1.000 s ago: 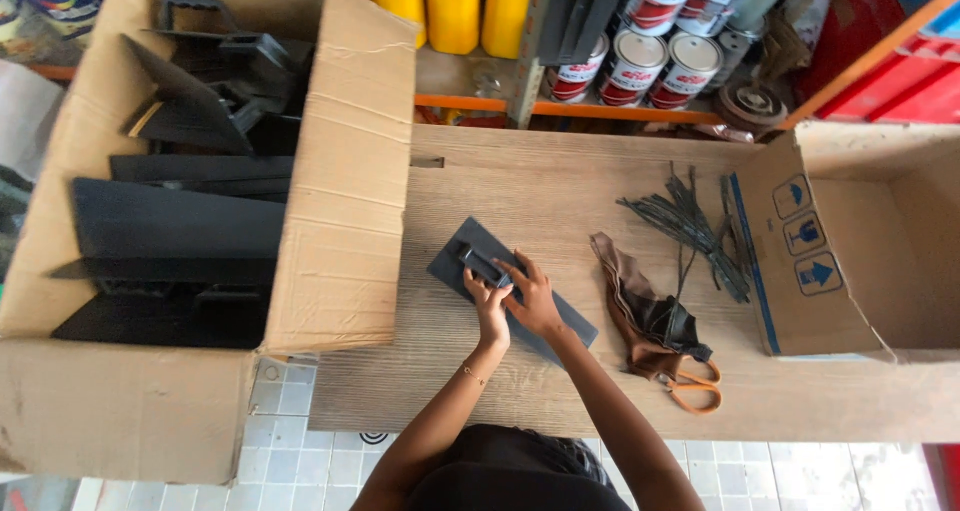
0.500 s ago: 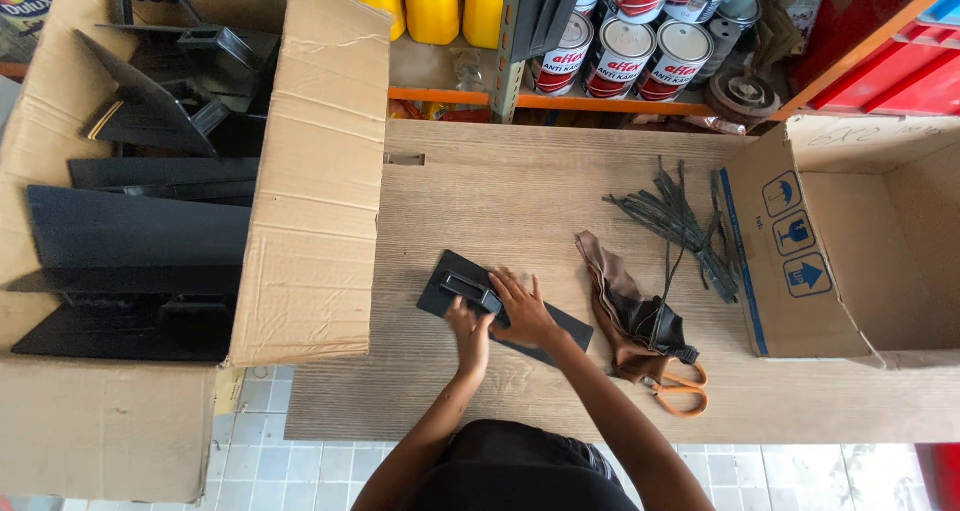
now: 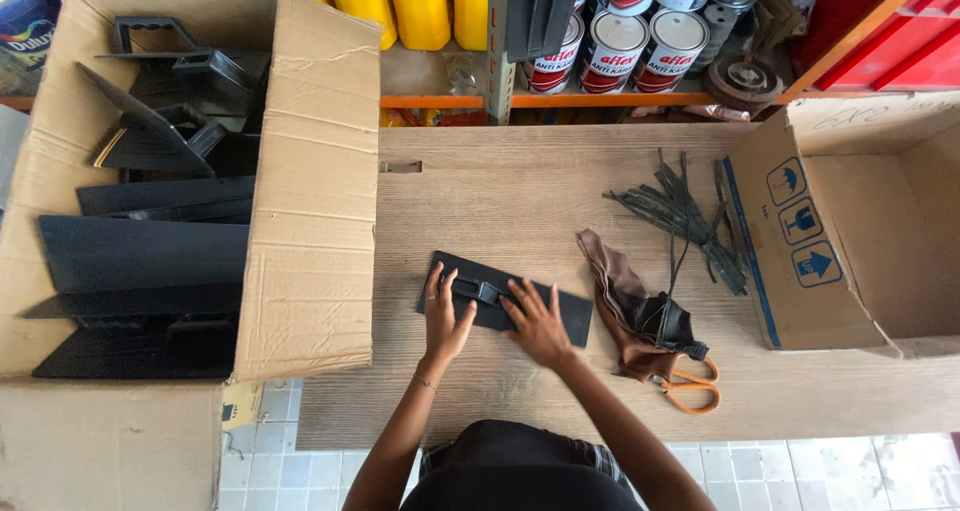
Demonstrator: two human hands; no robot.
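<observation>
Item: flat black panel (image 3: pixel 560 313) with a raised handle, lying at an angle at centre frame on the wooden counter (image 3: pixel 500 191).
My left hand (image 3: pixel 445 321): fingers spread, palm pressed on the panel's left end. My right hand (image 3: pixel 538 323): fingers spread flat on the panel's middle, just right of the handle. Neither grips anything.
Edges: large cardboard box (image 3: pixel 310 191) of black parts borders the counter at left; a second, open box (image 3: pixel 800 241) borders it at right.
Right of the panel: brown cloth (image 3: pixel 610 291), orange-handled scissors (image 3: pixel 690 391), bundle of dark strips (image 3: pixel 680 211).
Open room: bare counter above the panel and along the lower edge.
Change since half a second ago: the panel sits in much the same place; both my hands have flattened on it.
</observation>
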